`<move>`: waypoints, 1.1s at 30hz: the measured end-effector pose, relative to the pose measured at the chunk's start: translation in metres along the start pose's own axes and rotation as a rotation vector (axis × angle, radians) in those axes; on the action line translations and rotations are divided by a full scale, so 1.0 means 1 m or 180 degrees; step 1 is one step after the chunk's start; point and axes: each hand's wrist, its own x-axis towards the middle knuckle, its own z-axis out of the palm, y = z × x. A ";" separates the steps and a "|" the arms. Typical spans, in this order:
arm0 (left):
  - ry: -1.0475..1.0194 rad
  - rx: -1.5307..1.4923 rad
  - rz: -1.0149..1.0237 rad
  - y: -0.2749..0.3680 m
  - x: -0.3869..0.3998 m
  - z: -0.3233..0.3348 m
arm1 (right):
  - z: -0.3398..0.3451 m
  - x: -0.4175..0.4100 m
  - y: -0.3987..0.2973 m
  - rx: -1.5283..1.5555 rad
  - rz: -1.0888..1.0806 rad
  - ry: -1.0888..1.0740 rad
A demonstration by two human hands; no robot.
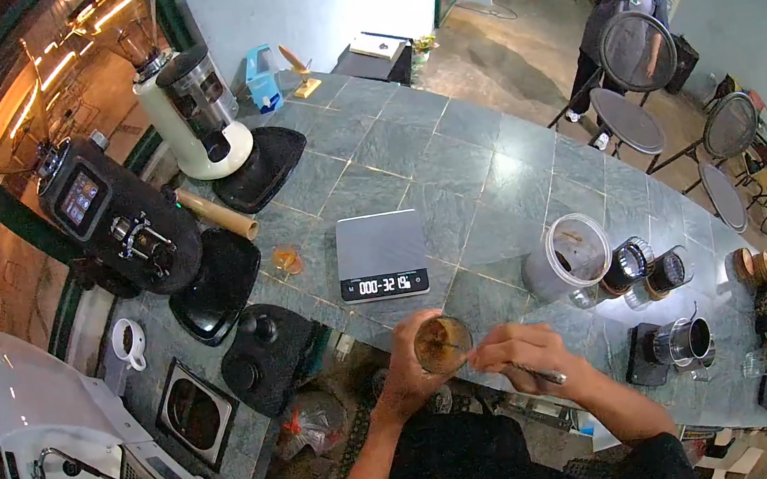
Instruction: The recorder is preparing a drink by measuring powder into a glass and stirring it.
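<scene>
My left hand [404, 377] is wrapped around a clear glass [444, 345] that holds a brown, frothy-looking drink. My right hand [531, 355] grips a metal spoon [539, 373]. The spoon's handle sticks out below the fingers and its other end dips into the drink. Both hands are at the near edge of the grey tiled counter [374, 184]. Just beyond them lies a flat digital scale [380, 251] with its display lit and nothing on its plate. To the right of the scale stands a translucent plastic tub [573, 261] with brown residue inside.
Two coffee grinders, one black [121, 215] and one pale [203, 117], line the left side. An espresso machine [110, 468] stands at lower left. Glass servers [627, 263] and a metal pitcher [689, 338] stand at right. Beyond the counter, a person [619, 10] is near chairs.
</scene>
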 end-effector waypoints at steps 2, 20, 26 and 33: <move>-0.0006 -0.0113 -0.0020 -0.004 0.000 0.002 | 0.001 0.006 0.003 -0.0141 -0.0051 0.0005; -0.0311 -0.0664 -0.0421 -0.032 -0.001 0.027 | 0.005 -0.002 0.015 -0.0257 0.0565 0.0272; -0.0255 -0.0632 -0.0335 -0.037 0.000 0.027 | -0.003 0.007 0.009 -0.0488 0.0285 0.0214; -0.0221 -0.0529 -0.0132 -0.036 0.005 0.026 | -0.005 0.008 0.017 -0.0271 0.0313 0.0368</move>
